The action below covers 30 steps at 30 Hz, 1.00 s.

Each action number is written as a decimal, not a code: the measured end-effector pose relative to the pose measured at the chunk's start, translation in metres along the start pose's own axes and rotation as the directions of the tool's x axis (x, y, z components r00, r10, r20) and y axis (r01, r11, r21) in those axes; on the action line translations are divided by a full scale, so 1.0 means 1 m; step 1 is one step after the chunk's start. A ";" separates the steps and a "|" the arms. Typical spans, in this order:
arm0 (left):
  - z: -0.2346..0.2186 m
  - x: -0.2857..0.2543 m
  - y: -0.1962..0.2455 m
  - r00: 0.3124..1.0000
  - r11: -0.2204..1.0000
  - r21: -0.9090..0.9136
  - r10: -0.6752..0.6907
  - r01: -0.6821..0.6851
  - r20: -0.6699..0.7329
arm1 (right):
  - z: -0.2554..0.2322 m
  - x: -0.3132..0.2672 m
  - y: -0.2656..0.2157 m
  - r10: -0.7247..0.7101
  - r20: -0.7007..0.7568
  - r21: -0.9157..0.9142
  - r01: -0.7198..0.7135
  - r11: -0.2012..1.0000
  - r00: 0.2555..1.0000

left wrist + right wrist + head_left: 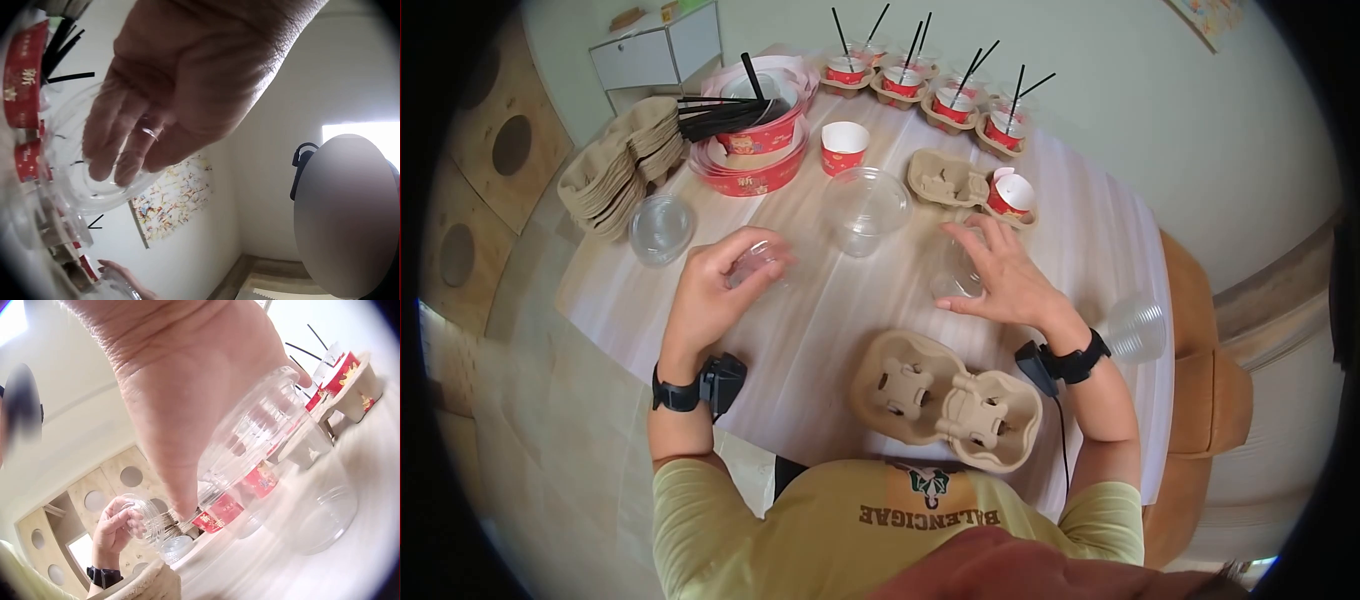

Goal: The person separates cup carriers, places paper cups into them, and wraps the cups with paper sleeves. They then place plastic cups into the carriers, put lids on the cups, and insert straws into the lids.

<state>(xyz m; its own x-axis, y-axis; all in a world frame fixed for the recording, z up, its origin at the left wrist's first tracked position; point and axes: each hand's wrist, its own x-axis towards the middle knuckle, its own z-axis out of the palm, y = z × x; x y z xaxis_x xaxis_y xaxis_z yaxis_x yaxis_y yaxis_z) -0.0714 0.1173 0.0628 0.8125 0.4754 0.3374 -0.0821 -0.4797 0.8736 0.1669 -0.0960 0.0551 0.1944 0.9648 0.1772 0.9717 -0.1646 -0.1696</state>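
Observation:
My left hand (712, 285) holds a clear plastic lid (69, 181) above the table's left side, fingers and thumb curved round it. My right hand (1005, 275) grips a clear plastic cup (328, 522), thumb on one side and fingers on the other. That cup is tilted, its rim close to the palm in the right wrist view. A clear plastic bowl (866, 205) stands between the hands, farther back. Nearest my body lies a two-hole cardboard cup carrier (948, 400). Past the right hand, another carrier (940, 178) has a red paper cup (1010, 193) in one hole.
Carriers with red-sleeved cups and black straws (950, 103) line the back edge. At back left are stacked red buckets (750, 175), black straws (710, 118) and stacked carriers (615, 170). Clear lids (661, 230) lie left; stacked clear cups (1137, 328) lie at the right edge.

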 end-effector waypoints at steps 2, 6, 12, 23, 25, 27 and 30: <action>0.002 0.000 0.004 0.999 1.000 0.005 -0.025 0.025 0.036 | -0.002 0.001 0.001 0.005 0.007 0.010 -0.005 1.000 1.000; 0.004 0.001 0.003 0.997 0.998 -0.030 -0.050 0.052 0.062 | 0.000 0.003 0.000 0.016 0.056 0.015 -0.017 1.000 0.998; 0.005 0.000 0.000 0.997 0.998 -0.052 -0.039 0.043 0.070 | 0.000 0.005 -0.002 0.047 0.010 -0.024 -0.046 0.999 0.999; 0.004 0.001 -0.005 0.998 0.999 0.038 0.034 -0.036 0.048 | -0.007 0.008 0.001 0.028 -0.013 0.113 -0.027 0.993 1.000; 0.004 0.001 -0.006 0.998 0.998 0.048 0.040 -0.042 0.046 | -0.006 0.008 0.000 0.014 -0.002 0.074 -0.014 0.997 1.000; 0.004 0.001 -0.007 0.998 0.997 0.058 0.045 -0.048 0.044 | -0.006 0.009 -0.003 0.000 0.008 0.037 -0.001 0.999 1.000; 0.004 0.001 -0.006 0.997 0.995 0.075 0.063 -0.065 0.037 | -0.004 0.008 -0.004 0.014 -0.003 0.032 -0.014 0.999 1.000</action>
<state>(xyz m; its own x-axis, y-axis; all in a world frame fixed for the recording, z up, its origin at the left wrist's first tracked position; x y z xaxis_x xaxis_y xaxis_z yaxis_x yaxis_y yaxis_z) -0.0678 0.1181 0.0566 0.8264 0.4171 0.3782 -0.0915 -0.5633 0.8212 0.1653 -0.0883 0.0607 0.2082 0.9619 0.1773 0.9641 -0.1712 -0.2031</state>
